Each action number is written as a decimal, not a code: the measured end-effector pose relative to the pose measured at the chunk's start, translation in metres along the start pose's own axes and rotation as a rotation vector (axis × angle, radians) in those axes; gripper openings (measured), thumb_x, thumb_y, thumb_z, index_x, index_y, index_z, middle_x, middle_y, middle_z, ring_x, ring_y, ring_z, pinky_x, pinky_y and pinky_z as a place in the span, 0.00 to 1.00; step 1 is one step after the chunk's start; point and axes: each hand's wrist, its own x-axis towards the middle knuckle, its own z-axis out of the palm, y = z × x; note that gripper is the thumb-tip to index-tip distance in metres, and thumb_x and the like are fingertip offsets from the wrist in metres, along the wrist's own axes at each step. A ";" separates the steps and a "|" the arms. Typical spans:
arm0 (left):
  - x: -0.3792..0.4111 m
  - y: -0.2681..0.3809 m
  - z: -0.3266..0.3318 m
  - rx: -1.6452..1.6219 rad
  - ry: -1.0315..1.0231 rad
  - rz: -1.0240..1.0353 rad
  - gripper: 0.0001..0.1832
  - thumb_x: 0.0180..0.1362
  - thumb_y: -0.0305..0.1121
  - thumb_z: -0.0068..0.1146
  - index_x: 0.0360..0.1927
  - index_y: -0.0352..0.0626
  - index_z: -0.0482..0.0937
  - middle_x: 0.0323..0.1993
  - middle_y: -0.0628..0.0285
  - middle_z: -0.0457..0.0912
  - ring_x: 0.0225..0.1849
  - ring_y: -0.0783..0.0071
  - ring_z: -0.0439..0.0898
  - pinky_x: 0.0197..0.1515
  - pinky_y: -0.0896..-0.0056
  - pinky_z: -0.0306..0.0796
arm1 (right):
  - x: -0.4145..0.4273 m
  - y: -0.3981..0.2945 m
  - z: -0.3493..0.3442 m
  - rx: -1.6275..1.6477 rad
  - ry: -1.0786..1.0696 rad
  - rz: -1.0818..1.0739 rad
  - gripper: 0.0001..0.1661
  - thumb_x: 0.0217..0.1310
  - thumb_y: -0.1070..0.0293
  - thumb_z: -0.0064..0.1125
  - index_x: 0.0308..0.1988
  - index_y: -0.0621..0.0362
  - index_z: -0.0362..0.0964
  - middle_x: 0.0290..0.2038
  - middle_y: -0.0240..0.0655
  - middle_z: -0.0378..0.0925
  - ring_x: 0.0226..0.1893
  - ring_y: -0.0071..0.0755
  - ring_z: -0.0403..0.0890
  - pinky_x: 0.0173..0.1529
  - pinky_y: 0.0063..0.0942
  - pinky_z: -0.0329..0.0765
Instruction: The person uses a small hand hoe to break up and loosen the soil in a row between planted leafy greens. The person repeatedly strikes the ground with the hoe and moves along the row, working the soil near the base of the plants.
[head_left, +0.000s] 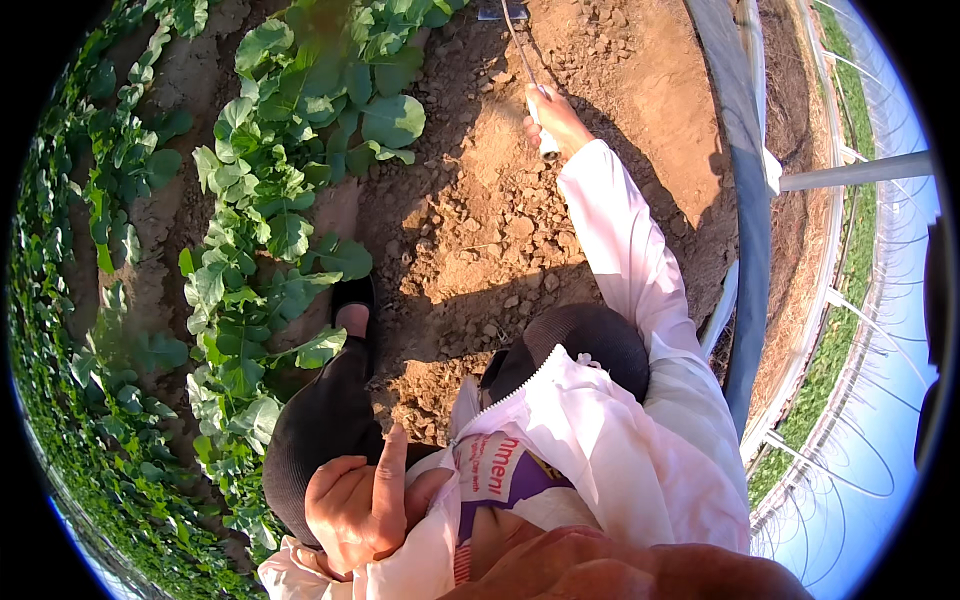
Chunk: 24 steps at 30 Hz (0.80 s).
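Observation:
My right hand (556, 118) is stretched forward, wrapped around the white, tube-like handle (549, 144) of a hand hoe. From it a thin metal shank (517, 41) runs away from me to a flat blade (501, 13), partly cut off at the top edge of the picture, over the soil. My left hand (360, 506) is raised close to my body above my left thigh. Its index finger points up while the others curl, and nothing shows in it; the palm is hidden.
Loose, cloddy soil (487, 225) lies before my bent knees. Leafy green plants (247, 300) grow in rows on the left, some leaves touching my left leg. On the right run a dark plastic sheet edge (742, 187) and a metal pipe (855, 172), with thin hoops beyond.

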 end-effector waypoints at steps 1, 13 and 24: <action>0.002 0.001 -0.002 -0.002 -0.015 0.008 0.31 0.55 0.49 0.72 0.51 0.30 0.83 0.13 0.71 0.76 0.14 0.76 0.73 0.35 0.75 0.74 | 0.005 -0.005 -0.002 -0.045 0.037 -0.041 0.22 0.79 0.52 0.44 0.60 0.53 0.60 0.24 0.33 0.69 0.15 0.23 0.69 0.17 0.27 0.70; -0.004 -0.002 -0.002 -0.021 -0.034 0.029 0.30 0.57 0.48 0.71 0.50 0.29 0.83 0.13 0.72 0.76 0.14 0.79 0.72 0.35 0.75 0.73 | -0.113 0.068 0.034 -0.044 -0.061 0.085 0.28 0.79 0.49 0.44 0.68 0.51 0.58 0.23 0.30 0.67 0.14 0.22 0.68 0.16 0.27 0.68; -0.008 0.003 -0.001 -0.044 -0.046 0.005 0.30 0.57 0.47 0.71 0.52 0.29 0.83 0.13 0.73 0.75 0.14 0.78 0.72 0.37 0.74 0.74 | -0.199 0.089 -0.001 -0.233 -0.178 0.173 0.25 0.78 0.55 0.46 0.68 0.48 0.60 0.22 0.26 0.65 0.14 0.20 0.67 0.16 0.26 0.67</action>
